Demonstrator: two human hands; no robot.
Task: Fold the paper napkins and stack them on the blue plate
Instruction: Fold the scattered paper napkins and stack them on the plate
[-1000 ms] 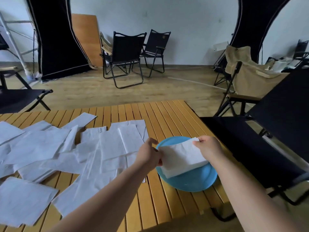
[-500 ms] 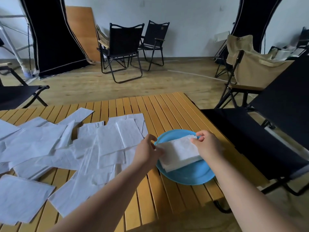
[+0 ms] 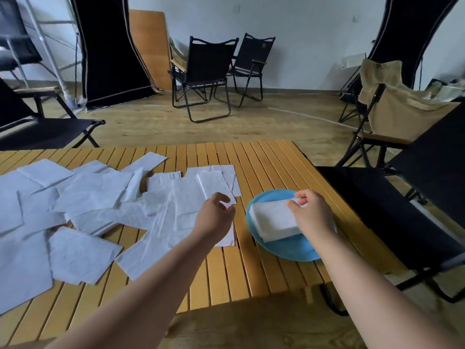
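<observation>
Many unfolded napkins (image 3: 100, 197) are spread left of centre on the bench (image 3: 264, 167), directly under the loosely curled, empty left hand (image 3: 216, 217); the folded stack (image 3: 273, 220) on the blue plate (image 3: 289, 250) is pinched by the right hand (image 3: 312, 212).

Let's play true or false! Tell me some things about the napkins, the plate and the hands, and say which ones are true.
1. The blue plate sits on the wooden table. True.
2. The folded napkin stack lies on the floor. False: it lies on the blue plate.
3. The right hand touches the folded napkin stack. True.
4. The left hand rests on the blue plate. False: it is over the loose napkins, beside the plate.
5. The loose napkins are red. False: they are white.
</observation>
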